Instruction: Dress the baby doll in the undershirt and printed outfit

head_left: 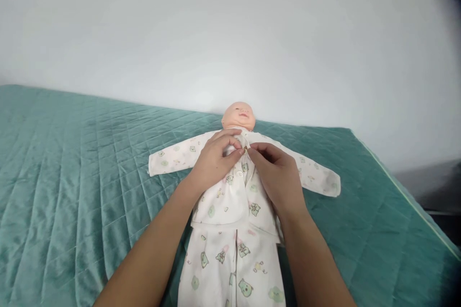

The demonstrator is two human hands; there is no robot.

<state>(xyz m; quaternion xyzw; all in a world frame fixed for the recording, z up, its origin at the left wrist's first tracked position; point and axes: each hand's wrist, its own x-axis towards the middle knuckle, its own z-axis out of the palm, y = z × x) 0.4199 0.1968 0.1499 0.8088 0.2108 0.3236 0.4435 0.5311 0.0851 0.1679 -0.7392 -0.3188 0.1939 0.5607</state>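
A baby doll (239,116) lies on its back with its head towards the wall. It wears a white printed baby shirt (219,206) with long sleeves spread to both sides, and matching trousers (211,268). My left hand (219,156) rests on the upper chest, its thumb and fingers closed on the shirt's front edge. Opposite it, my right hand (277,172) pinches the other front edge, and the fingertips of both hands almost meet at the front opening. A small button or snap between them is mostly covered. Lower on the front, another round fastener (240,173) shows.
A green quilted bedspread (90,192) lies under the doll, with wrinkles on the left. Behind it rises a plain white wall (223,33). The bed's edge (403,189) slants down along the right side.
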